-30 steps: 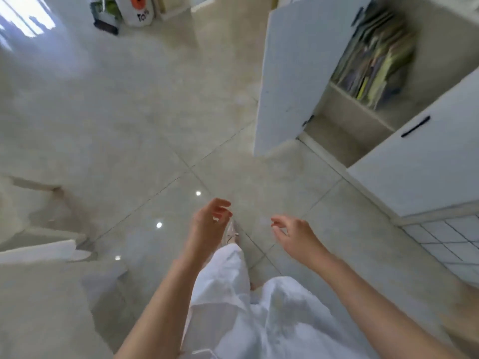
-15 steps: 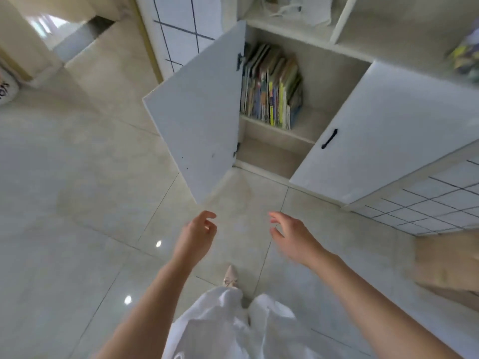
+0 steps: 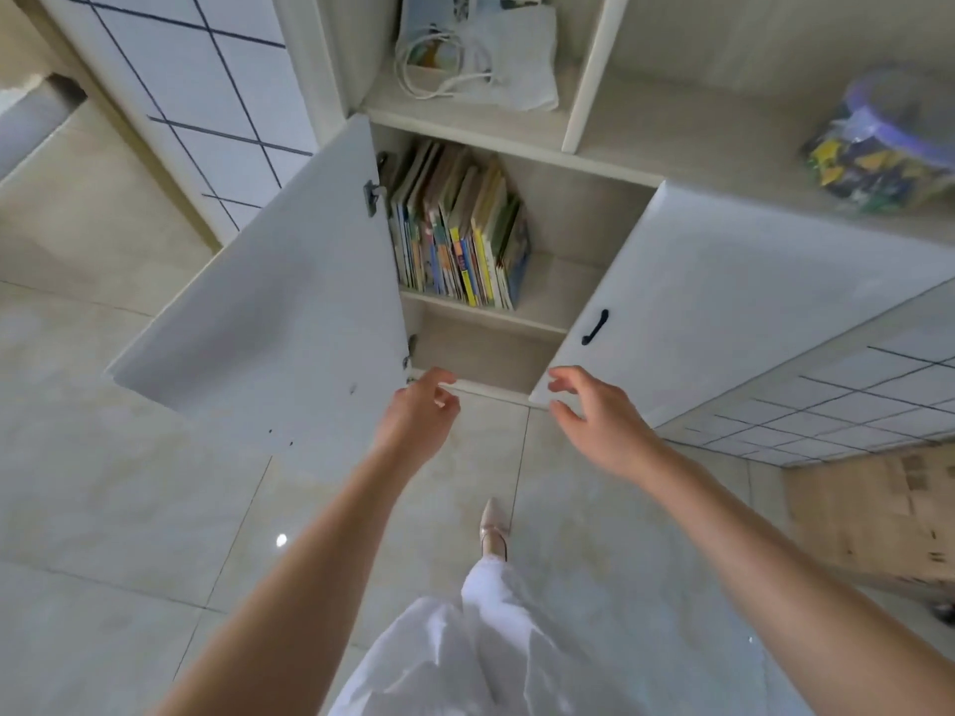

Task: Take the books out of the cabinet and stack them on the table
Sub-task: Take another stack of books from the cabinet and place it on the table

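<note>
A row of colourful thin books [image 3: 460,235] stands upright on the upper shelf inside the white cabinet [image 3: 558,219], leaning against its left wall. Both cabinet doors hang open: the left door [image 3: 279,312] and the right door [image 3: 723,302] with a black handle. My left hand [image 3: 418,416] and my right hand [image 3: 594,410] reach forward, side by side, below the shelf and short of the books. Their fingers are loosely spread and hold nothing. No table is in view.
Above the cabinet, an open shelf holds a white bag [image 3: 480,49] with cords and a plastic tub of toys [image 3: 878,142]. A cardboard box [image 3: 873,514] sits on the floor at right. Tiled floor [image 3: 129,509] spreads left; one shoe [image 3: 493,529] shows below.
The view has swung toward the cabinet and come closer. Both hands have risen and stretched forward toward the open compartment, staying empty.
</note>
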Tool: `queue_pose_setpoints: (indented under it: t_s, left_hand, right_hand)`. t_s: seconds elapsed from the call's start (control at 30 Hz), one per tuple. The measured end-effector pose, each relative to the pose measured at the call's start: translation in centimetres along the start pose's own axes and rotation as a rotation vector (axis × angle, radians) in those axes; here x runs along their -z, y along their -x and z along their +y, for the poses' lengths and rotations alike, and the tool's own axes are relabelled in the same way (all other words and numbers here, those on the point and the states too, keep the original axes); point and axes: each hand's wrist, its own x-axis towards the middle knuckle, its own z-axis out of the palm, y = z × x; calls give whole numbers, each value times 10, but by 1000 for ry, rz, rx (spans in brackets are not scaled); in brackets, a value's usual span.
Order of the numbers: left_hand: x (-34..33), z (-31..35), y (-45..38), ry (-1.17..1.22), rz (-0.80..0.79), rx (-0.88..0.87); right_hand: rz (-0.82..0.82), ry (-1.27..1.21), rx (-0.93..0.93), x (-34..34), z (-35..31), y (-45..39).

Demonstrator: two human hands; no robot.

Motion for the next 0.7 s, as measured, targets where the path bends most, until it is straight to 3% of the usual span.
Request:
queue_pose_setpoints:
  t_s: [0.3, 0.7]
  left_hand:
    - [-20, 50, -111, 56, 27, 71]
    - [-55, 27, -235, 234, 67, 90]
  right_hand:
    - [-90, -65, -40, 46, 8, -140]
    - [-86, -183, -156, 10, 14, -310]
